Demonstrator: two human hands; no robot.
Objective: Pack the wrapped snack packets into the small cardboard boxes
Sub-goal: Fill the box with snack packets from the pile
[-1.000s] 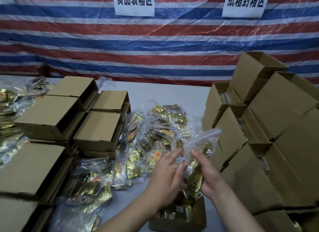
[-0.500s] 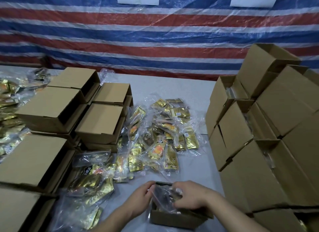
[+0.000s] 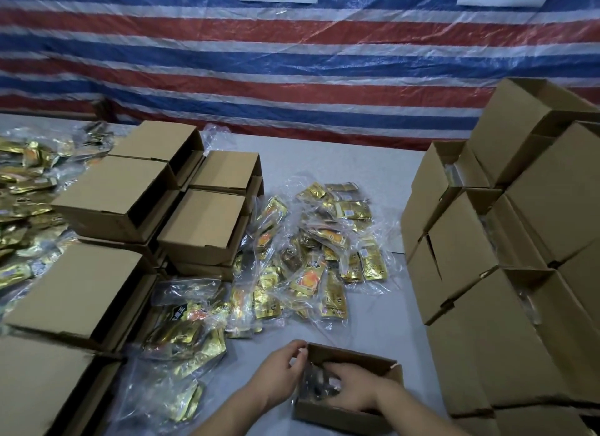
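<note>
Two hands worked at one open box (image 3: 344, 413) on the grey bench (image 3: 357, 176). Right hand (image 3: 352, 392) fingers pressed a clear-wrapped packet (image 3: 313, 382) inside it; left hand (image 3: 281, 372) fingers curled on its left wall. Loose gold packets (image 3: 318, 250) lay beyond, stacked boxes (image 3: 506, 273) flanking, striped tarpaulin (image 3: 292, 62) behind.

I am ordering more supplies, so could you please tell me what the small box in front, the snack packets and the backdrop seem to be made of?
Small box: plain brown cardboard, matte, with raw cut edges.
Snack packets: glossy gold foil-like sachets inside clear plastic bags, judging by the glare and crinkles.
Backdrop: probably woven plastic tarpaulin, with red, blue and white stripes and a slight sheen.
</note>
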